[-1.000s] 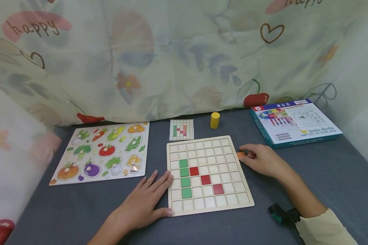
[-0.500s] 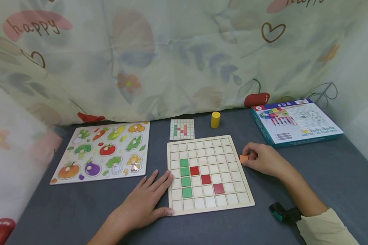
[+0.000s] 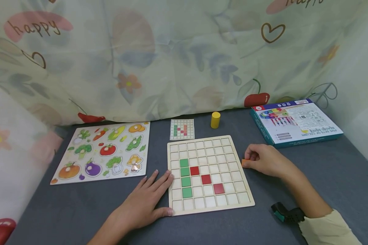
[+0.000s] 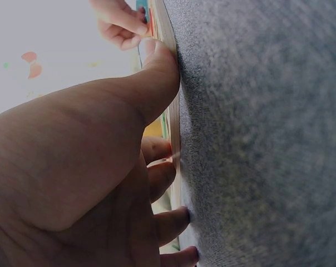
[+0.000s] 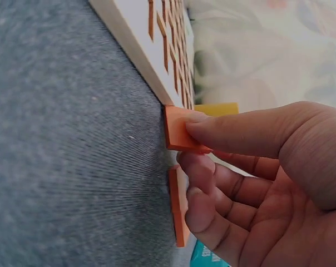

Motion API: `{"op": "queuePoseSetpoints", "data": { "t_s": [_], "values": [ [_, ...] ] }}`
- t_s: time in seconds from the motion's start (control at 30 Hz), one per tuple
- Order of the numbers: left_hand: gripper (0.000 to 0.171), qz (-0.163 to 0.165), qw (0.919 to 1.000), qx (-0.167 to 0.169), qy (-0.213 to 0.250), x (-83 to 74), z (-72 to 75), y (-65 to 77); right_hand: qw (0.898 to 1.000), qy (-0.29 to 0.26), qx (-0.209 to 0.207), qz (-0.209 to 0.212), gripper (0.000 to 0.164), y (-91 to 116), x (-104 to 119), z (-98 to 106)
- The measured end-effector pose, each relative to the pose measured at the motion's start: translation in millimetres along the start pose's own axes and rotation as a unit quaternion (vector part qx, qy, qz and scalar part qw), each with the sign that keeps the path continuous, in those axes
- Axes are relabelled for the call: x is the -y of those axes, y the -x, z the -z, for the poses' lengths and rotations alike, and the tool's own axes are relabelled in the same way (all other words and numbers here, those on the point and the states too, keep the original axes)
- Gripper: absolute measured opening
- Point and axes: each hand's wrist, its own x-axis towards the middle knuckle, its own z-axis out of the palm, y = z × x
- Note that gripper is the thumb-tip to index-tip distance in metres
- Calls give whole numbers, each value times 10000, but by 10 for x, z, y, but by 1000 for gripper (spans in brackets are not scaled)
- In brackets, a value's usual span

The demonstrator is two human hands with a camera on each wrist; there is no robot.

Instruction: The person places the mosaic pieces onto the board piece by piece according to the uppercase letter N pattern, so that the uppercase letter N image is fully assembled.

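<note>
A wooden grid board (image 3: 207, 146) lies mid-table, with several green tiles (image 3: 186, 182) in one column and three red tiles (image 3: 206, 179) stepping down diagonally. My left hand (image 3: 144, 200) rests on the table with spread fingers, its fingertips and thumb touching the board's left edge. Just off the right edge, my right hand (image 3: 266, 161) pinches an orange square tile (image 5: 179, 130) between thumb and fingers. Below that tile, in the right wrist view, more orange tiles (image 5: 178, 206) lie on the table, partly hidden by my fingers.
A small pattern card (image 3: 182, 129) lies behind the board, and a yellow cylinder (image 3: 215, 120) stands to its right. On the left is a vegetable puzzle board (image 3: 101, 153). A flat box (image 3: 297, 122) lies at the back right, in front of a patterned curtain (image 3: 184, 61).
My right hand has shifted slightly right and toward me, away from the board's edge, with an orange tile in its fingers. My left hand has stayed in place.
</note>
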Motion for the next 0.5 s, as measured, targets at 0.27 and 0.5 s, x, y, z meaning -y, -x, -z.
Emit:
{"op": "queuePoseSetpoints", "data": {
  "t_s": [0.27, 0.5],
  "values": [
    [92, -15, 10000, 20, 18, 6, -1, 1, 9998, -71, 135, -138, 12, 13, 44, 45],
    [92, -26, 10000, 23, 12, 17, 2, 7, 9999, -104, 64, -46, 9, 31, 87, 80]
  ]
}}
